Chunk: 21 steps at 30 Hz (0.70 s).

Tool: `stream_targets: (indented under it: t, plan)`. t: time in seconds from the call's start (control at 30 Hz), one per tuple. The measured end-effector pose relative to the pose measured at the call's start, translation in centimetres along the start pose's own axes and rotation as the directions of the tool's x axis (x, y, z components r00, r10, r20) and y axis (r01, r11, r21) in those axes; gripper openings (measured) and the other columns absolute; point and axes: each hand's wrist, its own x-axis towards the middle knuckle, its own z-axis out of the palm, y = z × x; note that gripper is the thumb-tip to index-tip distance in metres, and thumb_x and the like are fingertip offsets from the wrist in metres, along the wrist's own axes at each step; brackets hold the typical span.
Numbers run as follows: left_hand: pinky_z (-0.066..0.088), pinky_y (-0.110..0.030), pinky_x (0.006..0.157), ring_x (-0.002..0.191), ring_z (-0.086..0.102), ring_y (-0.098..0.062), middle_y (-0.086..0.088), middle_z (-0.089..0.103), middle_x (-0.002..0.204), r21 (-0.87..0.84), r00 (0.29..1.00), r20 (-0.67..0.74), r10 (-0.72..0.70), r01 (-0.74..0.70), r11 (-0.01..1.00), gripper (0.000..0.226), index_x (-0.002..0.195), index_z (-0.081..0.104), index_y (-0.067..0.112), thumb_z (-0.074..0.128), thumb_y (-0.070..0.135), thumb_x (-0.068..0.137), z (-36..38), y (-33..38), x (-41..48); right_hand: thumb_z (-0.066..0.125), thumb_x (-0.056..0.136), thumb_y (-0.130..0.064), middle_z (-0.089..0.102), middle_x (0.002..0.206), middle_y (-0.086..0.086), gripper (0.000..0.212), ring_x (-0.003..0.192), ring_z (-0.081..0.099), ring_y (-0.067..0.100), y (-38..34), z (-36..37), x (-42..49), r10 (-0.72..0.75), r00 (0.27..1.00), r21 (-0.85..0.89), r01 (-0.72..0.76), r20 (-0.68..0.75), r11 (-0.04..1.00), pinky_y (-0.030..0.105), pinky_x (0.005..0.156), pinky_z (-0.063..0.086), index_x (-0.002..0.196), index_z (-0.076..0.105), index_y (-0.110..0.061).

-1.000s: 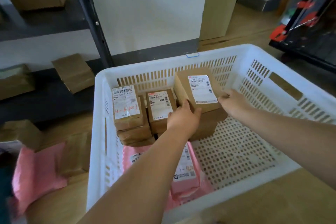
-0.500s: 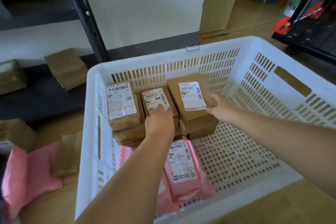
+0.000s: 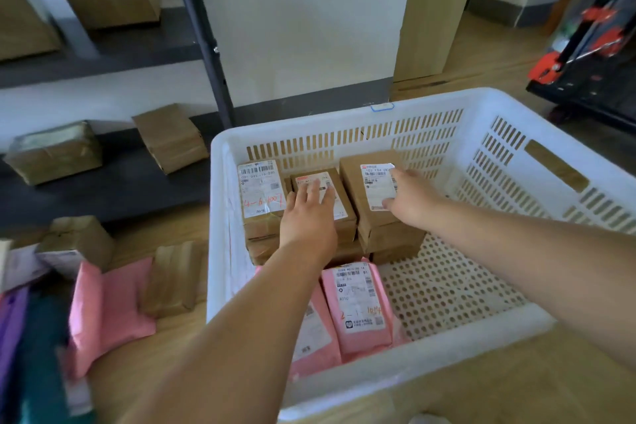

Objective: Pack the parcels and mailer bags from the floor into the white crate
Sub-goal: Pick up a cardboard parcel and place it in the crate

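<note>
The white crate [image 3: 430, 103] stands on the wooden floor in front of me. Three stacks of brown labelled parcels fill its far left part: a left parcel [image 3: 260, 198], a middle parcel [image 3: 340, 206] and a right parcel [image 3: 358, 182]. Pink mailer bags [image 3: 358, 313] lie in the near left part. My left hand [image 3: 306, 220] rests flat on the middle parcel with its fingers apart. My right hand [image 3: 409, 198] lies flat on top of the right parcel, over its label, gripping nothing.
Left of the crate on the floor lie a pink mailer bag [image 3: 106, 313], a brown parcel [image 3: 175, 279], another brown parcel [image 3: 79, 241] and a purple bag [image 3: 10, 330]. A dark shelf rack [image 3: 203, 45] with boxes stands behind. A black and red cart [image 3: 592, 55] is at far right.
The right parcel went down onto its stack. My left hand left it and moved onto the middle parcel. My right hand slid from its side to its top.
</note>
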Motion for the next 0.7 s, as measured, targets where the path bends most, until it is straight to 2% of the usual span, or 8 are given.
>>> stream_targets:
  t: [0.07, 0.17, 0.23, 0.3, 0.43, 0.57, 0.63, 0.7]
  plan:
    - [-0.004, -0.038, 0.118, 0.149, -0.007, -0.024, -0.003, -0.003, 0.162, -0.005, 0.996, -0.094, 0.004, -0.005, 1.000, 0.071, 0.154, 0.011, 0.022, 0.047, 0.007, 0.094, -1.4, -0.5, -0.9, 0.059, 0.093, -0.025, 0.036, 0.149, 0.012, 0.065, 0.125, 0.049, 0.033, -2.2, -1.2, -1.6, -0.075, 0.997, -0.017, 0.075, -0.012, 0.997, 0.040, 0.099, 0.046, 0.150, 0.028, -0.016]
    - [-0.011, -0.039, 0.114, 0.149, -0.006, -0.024, -0.003, 0.003, 0.162, -0.018, 0.972, -0.232, -0.034, 0.031, 0.999, 0.068, 0.153, 0.017, 0.021, 0.048, 0.010, 0.093, -3.9, -2.2, -3.5, 0.057, 0.095, -0.028, 0.037, 0.150, 0.010, 0.063, 0.120, 0.053, 0.028, -6.8, -3.2, -4.8, -0.250, 0.968, -0.051, 0.249, -0.025, 0.967, 0.038, 0.100, 0.044, 0.150, 0.029, -0.017]
    - [-0.009, -0.044, 0.119, 0.149, -0.005, -0.024, -0.004, 0.005, 0.161, -0.022, 0.964, -0.259, -0.065, 0.061, 0.998, 0.064, 0.153, 0.019, 0.020, 0.044, 0.013, 0.095, -5.6, -3.7, -5.4, 0.056, 0.096, -0.029, 0.034, 0.153, 0.008, 0.062, 0.128, 0.048, 0.027, -9.7, -4.2, -6.5, -0.316, 0.948, -0.049, 0.315, -0.034, 0.948, 0.038, 0.104, 0.040, 0.151, 0.028, -0.017]
    - [-0.003, -0.046, 0.121, 0.149, -0.004, -0.023, -0.004, 0.004, 0.162, -0.029, 0.959, -0.254, -0.122, 0.119, 0.993, 0.066, 0.154, 0.015, 0.020, 0.043, 0.012, 0.094, -6.7, -6.1, -8.0, 0.056, 0.096, -0.029, 0.033, 0.153, 0.007, 0.062, 0.135, 0.041, 0.027, -12.7, -4.5, -8.3, -0.358, 0.932, -0.007, 0.358, -0.052, 0.934, 0.039, 0.108, 0.036, 0.151, 0.029, -0.019]
    - [0.002, -0.044, 0.122, 0.149, -0.002, -0.024, -0.006, 0.003, 0.162, -0.094, 0.920, -0.232, -0.317, 0.303, 0.948, 0.066, 0.153, 0.013, 0.018, 0.041, 0.007, 0.094, -7.5, -13.1, -13.4, 0.056, 0.096, -0.028, 0.040, 0.150, 0.004, 0.057, 0.130, 0.046, 0.025, -18.2, -2.7, -12.1, -0.421, 0.905, 0.071, 0.425, -0.068, 0.902, 0.040, 0.102, 0.041, 0.148, 0.034, -0.022]
    - [0.013, -0.044, 0.121, 0.148, 0.010, -0.026, -0.006, 0.008, 0.161, -0.288, 0.784, -0.151, -0.602, 0.548, 0.785, 0.063, 0.153, 0.018, 0.018, 0.045, 0.013, 0.096, -8.0, -18.8, -17.8, 0.056, 0.096, -0.028, 0.036, 0.152, 0.002, 0.055, 0.133, 0.043, 0.023, -22.8, 0.6, -15.6, -0.467, 0.884, 0.177, 0.462, -0.012, 0.869, 0.035, 0.100, 0.037, 0.147, 0.036, -0.024]
    - [0.018, -0.045, 0.120, 0.147, 0.016, -0.027, -0.007, 0.014, 0.160, -0.351, 0.726, -0.117, -0.677, 0.608, 0.712, 0.065, 0.151, 0.022, 0.017, 0.052, 0.016, 0.094, -7.8, -21.9, -19.5, 0.055, 0.096, -0.029, 0.037, 0.151, -0.001, 0.053, 0.127, 0.048, 0.021, -24.9, 2.7, -17.3, -0.495, 0.869, 0.207, 0.482, 0.011, 0.851, 0.031, 0.094, 0.037, 0.146, 0.038, -0.026]
    - [0.023, -0.043, 0.118, 0.144, 0.023, -0.028, -0.008, 0.022, 0.157, -0.366, 0.684, -0.085, -0.724, 0.655, 0.662, 0.061, 0.149, 0.026, 0.014, 0.050, 0.015, 0.093, -7.3, -24.9, -21.1, 0.057, 0.094, -0.029, 0.042, 0.147, -0.002, 0.051, 0.125, 0.049, 0.018, -26.4, 5.4, -18.8, -0.521, 0.852, 0.251, 0.495, 0.048, 0.832, 0.028, 0.094, 0.038, 0.142, 0.042, -0.026]
